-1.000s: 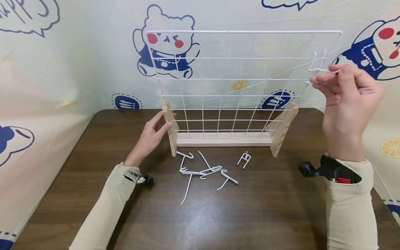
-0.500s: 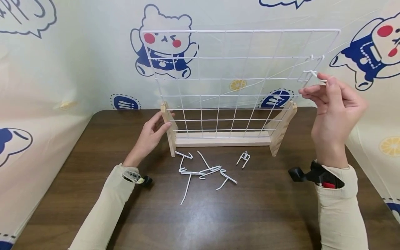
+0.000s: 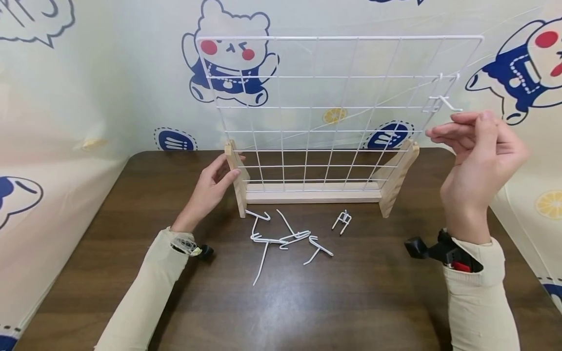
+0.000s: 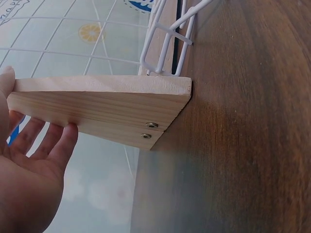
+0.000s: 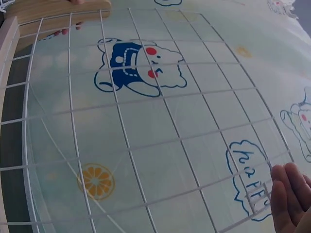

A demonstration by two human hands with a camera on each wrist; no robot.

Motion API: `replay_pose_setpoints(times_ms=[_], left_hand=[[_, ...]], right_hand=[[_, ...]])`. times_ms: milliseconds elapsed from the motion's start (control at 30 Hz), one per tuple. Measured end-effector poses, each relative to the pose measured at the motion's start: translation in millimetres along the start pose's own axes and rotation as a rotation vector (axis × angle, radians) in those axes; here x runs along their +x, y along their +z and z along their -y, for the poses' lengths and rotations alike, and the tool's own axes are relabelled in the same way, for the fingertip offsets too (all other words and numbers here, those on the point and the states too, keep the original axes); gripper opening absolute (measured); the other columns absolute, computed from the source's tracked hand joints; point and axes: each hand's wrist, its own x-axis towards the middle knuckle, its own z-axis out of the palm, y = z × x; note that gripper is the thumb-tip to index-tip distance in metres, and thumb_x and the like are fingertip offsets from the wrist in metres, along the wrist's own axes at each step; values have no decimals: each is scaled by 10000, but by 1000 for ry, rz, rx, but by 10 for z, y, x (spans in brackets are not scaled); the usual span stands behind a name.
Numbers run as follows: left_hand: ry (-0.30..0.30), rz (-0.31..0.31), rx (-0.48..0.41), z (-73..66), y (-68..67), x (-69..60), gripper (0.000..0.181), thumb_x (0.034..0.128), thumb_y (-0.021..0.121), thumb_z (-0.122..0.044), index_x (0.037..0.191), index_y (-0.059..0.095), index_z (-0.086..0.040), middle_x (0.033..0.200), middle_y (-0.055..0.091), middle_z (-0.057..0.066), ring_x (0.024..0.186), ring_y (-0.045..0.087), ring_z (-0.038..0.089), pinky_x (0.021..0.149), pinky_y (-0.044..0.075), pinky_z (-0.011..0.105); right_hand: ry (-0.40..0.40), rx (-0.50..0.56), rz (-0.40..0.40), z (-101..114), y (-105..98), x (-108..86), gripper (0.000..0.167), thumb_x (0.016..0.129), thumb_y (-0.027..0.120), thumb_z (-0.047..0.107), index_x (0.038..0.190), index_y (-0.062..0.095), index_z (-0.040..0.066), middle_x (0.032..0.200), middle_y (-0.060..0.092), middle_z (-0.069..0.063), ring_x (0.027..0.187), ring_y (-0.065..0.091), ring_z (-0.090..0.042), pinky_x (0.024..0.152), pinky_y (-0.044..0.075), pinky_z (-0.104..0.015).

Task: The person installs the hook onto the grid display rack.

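Observation:
A white wire grid rack (image 3: 316, 107) stands upright in a wooden base with two wooden side supports. My left hand (image 3: 210, 187) holds the left side support (image 3: 239, 185); in the left wrist view, its thumb lies at the near edge and its fingers touch the outer face. A white wire hook (image 3: 443, 101) hangs on the grid's right edge, its prong pointing toward me. My right hand (image 3: 483, 151) is just below that prong, fingers extended and close together, with nothing visibly held.
Several white wire hooks (image 3: 268, 241) lie loose and partly overlapping in front of the rack. A small two-pronged hook (image 3: 343, 220) lies apart from them, to the right. All rest on a brown wooden table (image 3: 351, 302); a printed cloth (image 3: 110, 73) hangs behind.
My right hand lowered the hook onto the grid's right edge and let go of its prong, moving slightly away. My left hand stayed on the side support.

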Motion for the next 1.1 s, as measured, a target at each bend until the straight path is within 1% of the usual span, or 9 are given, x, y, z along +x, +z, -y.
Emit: replay_pose_setpoints(times_ms=[100, 200, 267, 467, 600, 767, 933, 1000, 1100], left_hand=[[-5, 4, -7, -41, 3, -12, 401, 1012, 554, -65, 1393, 485, 41, 1364, 547, 241, 1266, 519, 360, 1078, 423, 399], [-8, 9, -11, -57, 7, -9, 407, 1012, 557, -67, 1398, 482, 36, 1368, 549, 227, 1282, 509, 364, 1094, 400, 424], [-12, 10, -14, -49, 8, -9, 411, 1012, 557, -72, 1405, 481, 26, 1371, 550, 219, 1287, 508, 353, 1100, 393, 422], [1, 1, -24, -14, 7, -7, 410, 1009, 558, -61, 1401, 484, 36, 1365, 547, 253, 1260, 523, 344, 1057, 430, 297], [13, -3, -32, -1, 0, -1, 402, 1009, 557, -57, 1393, 492, 38, 1357, 554, 248, 1251, 531, 327, 1036, 431, 261], [13, -9, -36, -5, -20, -17, 399, 1008, 555, -52, 1391, 495, 42, 1354, 552, 259, 1244, 533, 333, 1028, 435, 250], [8, -10, -45, -31, -10, -11, 402, 1011, 550, -59, 1398, 492, 37, 1361, 545, 257, 1263, 518, 356, 1050, 430, 285], [7, -4, -50, -42, 2, -3, 405, 1013, 548, -63, 1401, 489, 36, 1367, 539, 259, 1275, 508, 372, 1063, 426, 309], [7, -7, -58, -56, 15, 0, 397, 1011, 549, -57, 1392, 498, 41, 1358, 546, 259, 1263, 514, 383, 1054, 435, 320]], right_hand=[[-15, -9, 29, 24, 49, -70, 342, 1007, 544, 44, 863, 606, -260, 736, 685, -275, 613, 692, -308, 650, 592, -347], [3, 2, 46, 54, 92, -139, 347, 1004, 543, 39, 848, 602, -265, 708, 678, -263, 595, 681, -300, 640, 588, -340], [6, 6, 72, 66, 113, -174, 350, 1004, 541, 37, 848, 602, -270, 707, 678, -261, 594, 678, -298, 635, 587, -337], [21, 37, 143, 65, 121, -219, 360, 1003, 544, 34, 857, 590, -291, 722, 680, -268, 581, 673, -295, 599, 578, -335], [83, 68, 198, 52, 101, -231, 376, 1013, 536, 53, 871, 587, -291, 724, 678, -275, 577, 674, -306, 588, 578, -350], [158, 84, 320, 5, 114, -288, 406, 1029, 520, 81, 887, 580, -294, 743, 681, -273, 588, 678, -306, 593, 578, -348], [236, 20, 427, -62, 169, -385, 422, 1031, 543, 145, 911, 609, -254, 753, 688, -245, 603, 679, -292, 598, 578, -330], [256, -25, 469, -94, 178, -430, 424, 1035, 543, 169, 915, 627, -229, 750, 691, -225, 608, 679, -283, 605, 579, -325], [304, -55, 543, -150, 165, -502, 405, 1039, 532, 160, 922, 632, -215, 736, 693, -206, 605, 676, -272, 607, 579, -318]])
